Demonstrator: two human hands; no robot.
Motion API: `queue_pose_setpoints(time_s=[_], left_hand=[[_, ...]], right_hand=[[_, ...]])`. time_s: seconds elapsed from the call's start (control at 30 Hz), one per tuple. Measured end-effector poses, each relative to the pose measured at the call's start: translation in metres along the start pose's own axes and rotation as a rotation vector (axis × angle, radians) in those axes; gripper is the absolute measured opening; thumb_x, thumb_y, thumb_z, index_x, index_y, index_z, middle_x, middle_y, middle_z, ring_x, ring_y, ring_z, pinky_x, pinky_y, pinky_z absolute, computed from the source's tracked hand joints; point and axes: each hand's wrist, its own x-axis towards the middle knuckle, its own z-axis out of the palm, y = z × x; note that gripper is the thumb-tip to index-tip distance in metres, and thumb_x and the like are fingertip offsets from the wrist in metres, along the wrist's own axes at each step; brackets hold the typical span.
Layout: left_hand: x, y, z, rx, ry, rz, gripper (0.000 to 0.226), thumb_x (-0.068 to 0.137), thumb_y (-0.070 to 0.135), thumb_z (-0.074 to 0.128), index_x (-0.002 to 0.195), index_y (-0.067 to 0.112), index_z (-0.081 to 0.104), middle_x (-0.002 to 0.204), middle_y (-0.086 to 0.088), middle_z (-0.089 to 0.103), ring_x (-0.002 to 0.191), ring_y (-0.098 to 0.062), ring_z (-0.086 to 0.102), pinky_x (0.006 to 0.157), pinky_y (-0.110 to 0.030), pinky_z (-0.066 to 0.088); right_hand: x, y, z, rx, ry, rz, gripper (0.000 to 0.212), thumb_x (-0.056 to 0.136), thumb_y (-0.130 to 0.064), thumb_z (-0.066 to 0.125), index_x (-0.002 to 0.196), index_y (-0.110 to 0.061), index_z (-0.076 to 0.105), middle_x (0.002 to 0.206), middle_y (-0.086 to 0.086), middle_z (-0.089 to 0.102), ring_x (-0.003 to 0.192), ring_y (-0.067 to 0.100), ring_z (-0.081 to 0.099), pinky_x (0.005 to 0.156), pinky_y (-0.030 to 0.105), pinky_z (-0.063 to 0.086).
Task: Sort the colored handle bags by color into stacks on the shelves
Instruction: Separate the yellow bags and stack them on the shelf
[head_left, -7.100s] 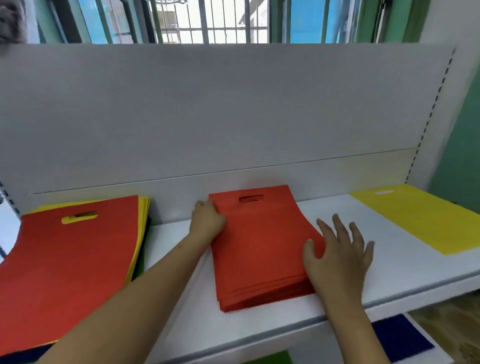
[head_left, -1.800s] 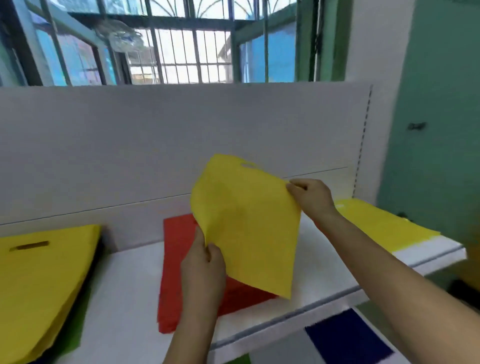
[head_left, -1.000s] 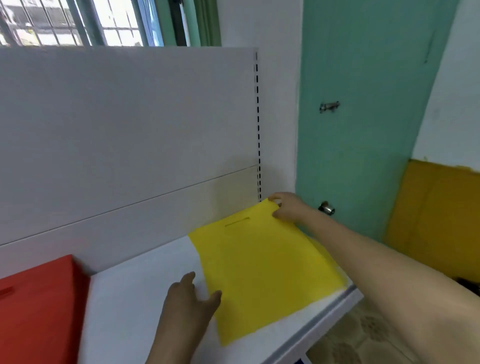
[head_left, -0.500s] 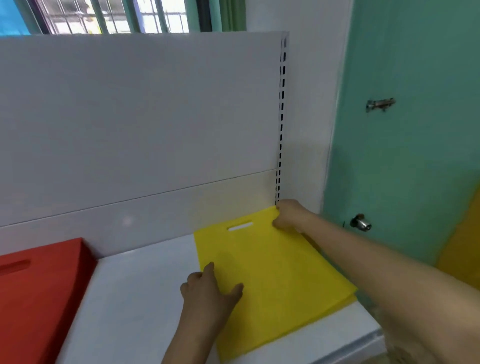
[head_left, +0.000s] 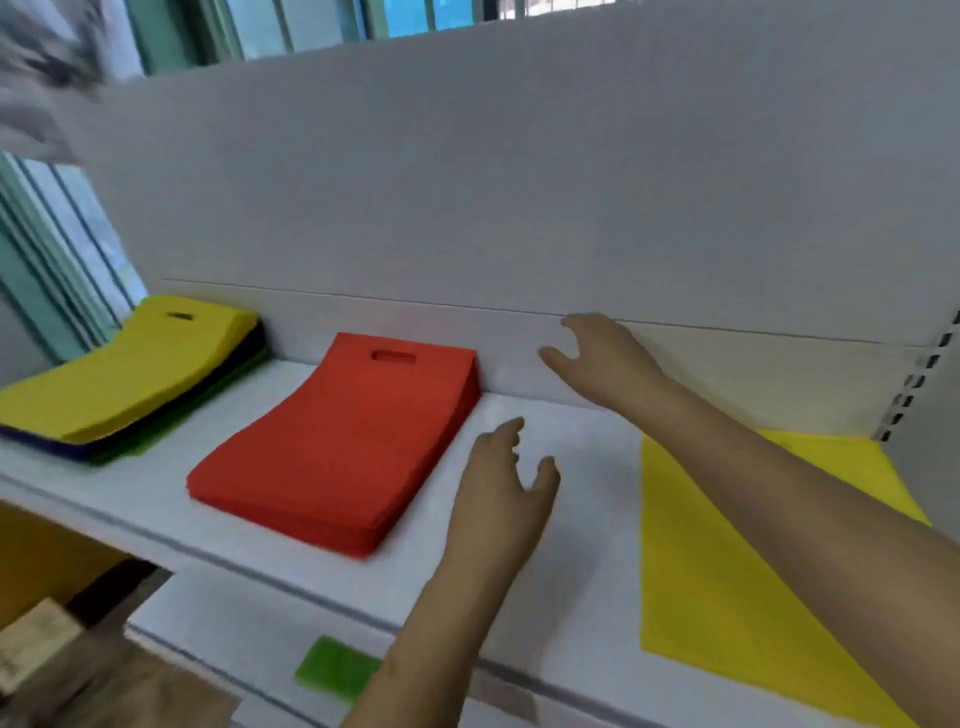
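Three groups of flat bags lie along one white shelf (head_left: 571, 519), each apart from the next so the colours stay separate. At the right end is the yellow bag (head_left: 727, 571), spread flat and thin against the shelf's side post, partly crossed by my right forearm. In the middle sits the red stack (head_left: 343, 441), many sheets deep with squared, aligned edges and an oval handle slot facing the back panel (head_left: 519, 182). At the left end is the mixed pile (head_left: 130, 374), yellow on top with dark blue and green edges showing beneath (judging by those edges, it has not been sorted yet).

Both my hands are empty. My left hand (head_left: 506, 499) hovers over bare shelf between red and yellow, fingers loose and slightly spread. My right hand (head_left: 597, 358) is raised near the back panel, fingers open and gently curved, gripping nothing.

The bags look like matte non-woven fabric, soft enough that the piles bow slightly. A green bag (head_left: 337, 667) shows on a lower shelf.
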Motion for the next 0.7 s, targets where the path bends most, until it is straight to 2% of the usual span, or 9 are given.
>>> queue_pose_setpoints(time_s=[0.23, 0.33, 0.4, 0.53, 0.6, 0.7], left_hand=[[-0.002, -0.074, -0.147, -0.056, 0.437, 0.017, 0.037, 0.094, 0.028, 0.058, 0.131, 0.026, 0.056, 0.115, 0.014, 0.057, 0.103, 0.000, 0.056, 0.089, -0.029, 0.050], [0.003, -0.118, -0.221, -0.096, 0.535, 0.006, 0.033, 0.095, 0.028, 0.055, 0.128, 0.029, 0.057, 0.112, 0.017, 0.056, 0.104, 0.002, 0.055, 0.087, -0.024, 0.049], [0.008, -0.152, -0.271, -0.070, 0.574, -0.015, 0.033, 0.096, 0.030, 0.055, 0.129, 0.030, 0.056, 0.115, 0.017, 0.054, 0.106, 0.003, 0.053, 0.086, -0.020, 0.046], [0.022, -0.222, -0.355, 0.010, 0.581, -0.105, 0.040, 0.096, 0.035, 0.055, 0.135, 0.027, 0.051, 0.124, 0.011, 0.052, 0.110, -0.003, 0.052, 0.090, -0.023, 0.045], [0.033, -0.254, -0.386, 0.053, 0.548, -0.159, 0.044, 0.097, 0.037, 0.054, 0.139, 0.025, 0.048, 0.128, 0.007, 0.051, 0.115, -0.007, 0.050, 0.092, -0.024, 0.043], [0.054, -0.299, -0.421, 0.098, 0.519, -0.226, 0.050, 0.096, 0.040, 0.053, 0.142, 0.021, 0.046, 0.136, 0.002, 0.049, 0.125, -0.014, 0.045, 0.100, -0.031, 0.042]], right_hand=[[0.046, -0.163, 0.071, 0.153, 0.035, -0.161, 0.070, 0.094, -0.051, 0.050, 0.147, -0.008, 0.035, 0.147, 0.016, 0.040, 0.137, 0.029, 0.036, 0.113, 0.038, 0.030], [0.061, -0.252, 0.111, 0.170, 0.028, -0.214, 0.068, 0.095, -0.050, 0.049, 0.146, -0.007, 0.033, 0.148, 0.016, 0.038, 0.137, 0.030, 0.035, 0.111, 0.039, 0.029], [0.070, -0.308, 0.141, 0.170, 0.004, -0.225, 0.067, 0.095, -0.050, 0.049, 0.144, -0.006, 0.036, 0.145, 0.017, 0.040, 0.134, 0.034, 0.038, 0.108, 0.041, 0.032], [0.090, -0.391, 0.195, 0.105, -0.043, -0.238, 0.063, 0.093, -0.054, 0.049, 0.133, -0.006, 0.042, 0.138, 0.019, 0.044, 0.122, 0.039, 0.044, 0.094, 0.044, 0.041], [0.099, -0.419, 0.215, 0.065, -0.071, -0.219, 0.073, 0.094, -0.058, 0.044, 0.142, -0.005, 0.034, 0.145, 0.020, 0.037, 0.128, 0.040, 0.039, 0.098, 0.046, 0.040], [0.116, -0.445, 0.239, -0.008, -0.129, -0.158, 0.084, 0.094, -0.061, 0.040, 0.153, -0.005, 0.016, 0.156, 0.018, 0.021, 0.142, 0.039, 0.022, 0.109, 0.049, 0.032]])
